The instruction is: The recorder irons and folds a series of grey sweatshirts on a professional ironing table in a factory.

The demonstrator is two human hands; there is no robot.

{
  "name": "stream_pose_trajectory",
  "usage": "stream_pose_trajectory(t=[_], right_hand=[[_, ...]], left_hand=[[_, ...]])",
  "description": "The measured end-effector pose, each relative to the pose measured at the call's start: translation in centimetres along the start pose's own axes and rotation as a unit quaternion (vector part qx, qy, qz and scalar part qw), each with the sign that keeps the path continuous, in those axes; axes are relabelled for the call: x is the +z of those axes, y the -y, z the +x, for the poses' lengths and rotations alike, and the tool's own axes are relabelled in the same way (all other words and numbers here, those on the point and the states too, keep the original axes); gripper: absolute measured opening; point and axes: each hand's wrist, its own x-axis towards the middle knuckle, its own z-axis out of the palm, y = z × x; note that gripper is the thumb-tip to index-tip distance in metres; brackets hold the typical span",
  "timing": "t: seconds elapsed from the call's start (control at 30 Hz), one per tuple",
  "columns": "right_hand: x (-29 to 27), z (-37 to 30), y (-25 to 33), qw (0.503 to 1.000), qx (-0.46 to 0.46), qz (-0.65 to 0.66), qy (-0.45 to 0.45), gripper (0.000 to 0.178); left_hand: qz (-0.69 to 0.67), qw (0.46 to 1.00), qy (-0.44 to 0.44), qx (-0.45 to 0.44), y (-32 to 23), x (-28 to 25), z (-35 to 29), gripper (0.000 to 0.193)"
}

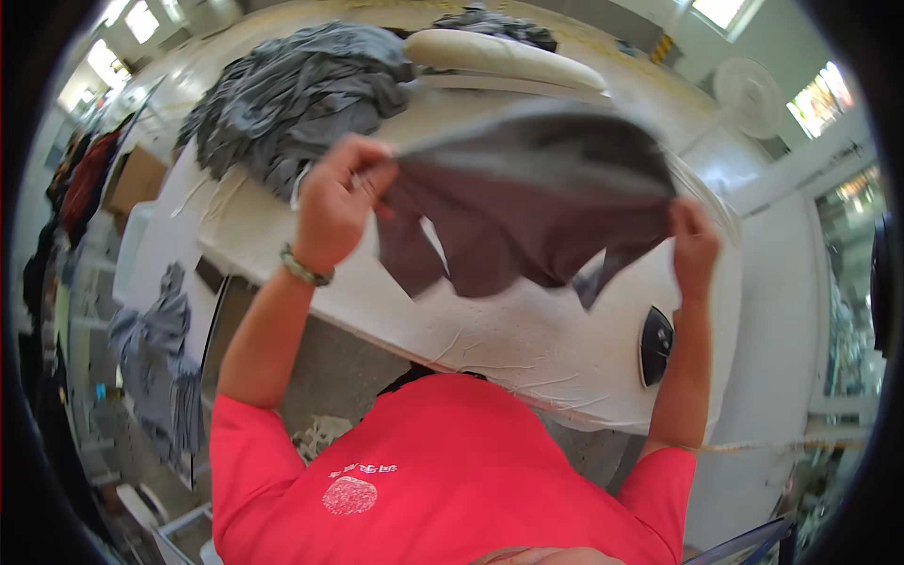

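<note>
A dark grey garment [537, 198] is stretched out in the air above the white padded ironing table [414, 325]. My left hand [341, 202] pinches its upper left corner, while my right hand [695, 243] grips the edge at the far right. Cloth sags and ripples between them, slightly blurred, with two gaps showing along its lower part. Whether it is a top or trousers I cannot make out. Below my right hand, close to the forearm, a black iron [656, 347] rests on the table.
A large heap of grey garments [301, 94] covers the table's far left. Behind the held cloth lies a long padded pressing arm [508, 61]. More grey clothes [160, 367] are stacked at the left, near a cardboard box [139, 179]. A white fan [749, 97] stands at the far right.
</note>
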Motion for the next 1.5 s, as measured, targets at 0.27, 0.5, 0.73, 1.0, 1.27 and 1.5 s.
stream_pose_trajectory(t=[0.27,0.5,0.73,1.0,1.27,1.5], right_hand=[[-9.3,1.3,10.0,0.992,-0.007,-0.102,-0.078,0.015],[-9.9,-2.8,15.4,0.985,0.155,-0.031,-0.072,0.014],[-10.7,-7.4,21.4,0.947,0.285,0.122,-0.082,0.019],[-9.6,-13.4,19.9,0.949,0.303,-0.060,-0.056,0.018],[-11.7,-13.3,16.3,0.938,0.323,-0.121,-0.025,0.015],[-13.7,-13.0,19.7,0.930,0.349,-0.043,-0.110,0.021]], left_hand=[[-0.080,0.976,0.042,0.197,-4.3,-3.7,11.3,0.014],[0.027,0.970,0.098,0.220,-2.8,-6.6,14.3,0.017],[0.037,0.983,0.160,0.082,0.2,-4.1,17.1,0.018],[-0.002,0.963,0.210,0.168,4.2,7.3,22.2,0.017],[-0.031,0.922,0.343,0.176,3.5,13.7,26.5,0.016],[-0.056,0.935,0.306,0.171,2.9,13.8,25.8,0.020]])
